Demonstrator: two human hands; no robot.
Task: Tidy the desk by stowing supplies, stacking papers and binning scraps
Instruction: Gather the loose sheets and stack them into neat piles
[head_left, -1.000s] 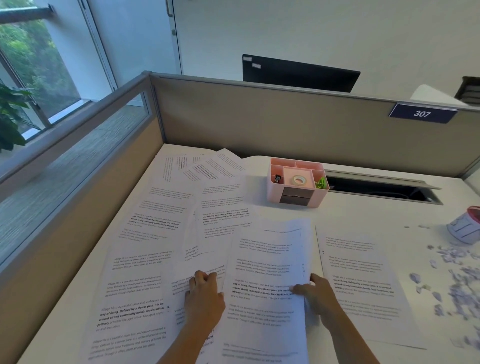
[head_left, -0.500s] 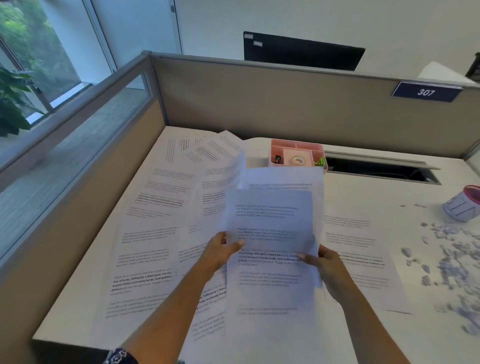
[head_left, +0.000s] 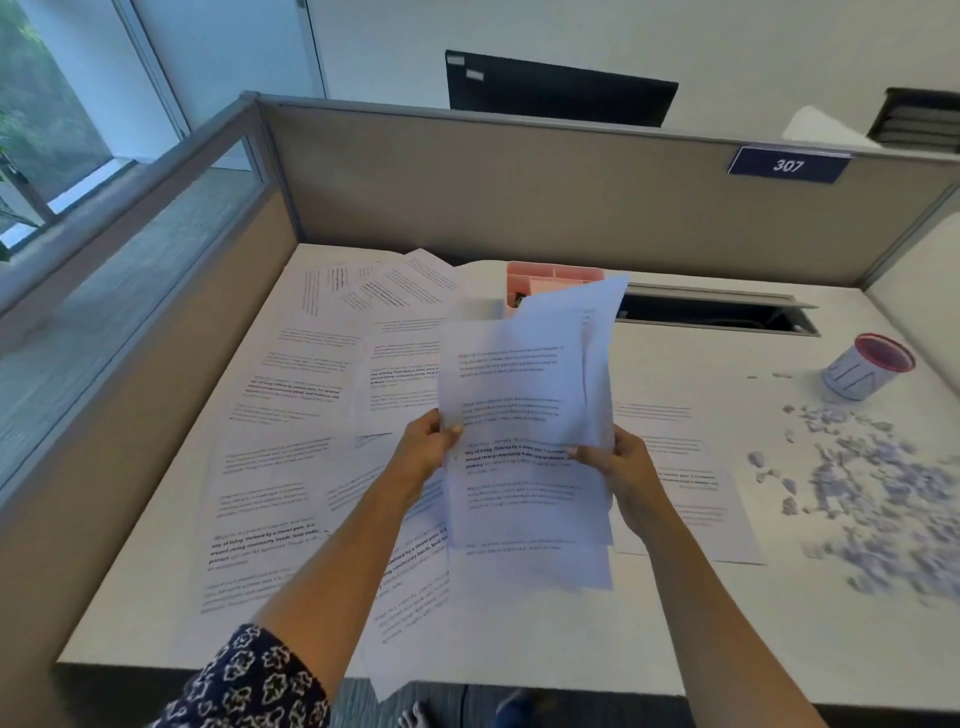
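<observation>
Paper sheets (head_left: 524, 415) hung lifted off the bench (head_left: 675, 623), in front of the pink tray (head_left: 550, 278) and hiding part of it. My left hand (head_left: 426, 447) pinched their left edge, thumb on top; my right hand (head_left: 623, 467) gripped the right edge. More pages (head_left: 291, 415) lay spread left of the tray, scraps (head_left: 883, 483) and a red-rimmed cup (head_left: 865, 366) well to its right.

Soft window (head_left: 47, 130) daylight from the left; motion-blurred, wide-angle edge distortion.
</observation>
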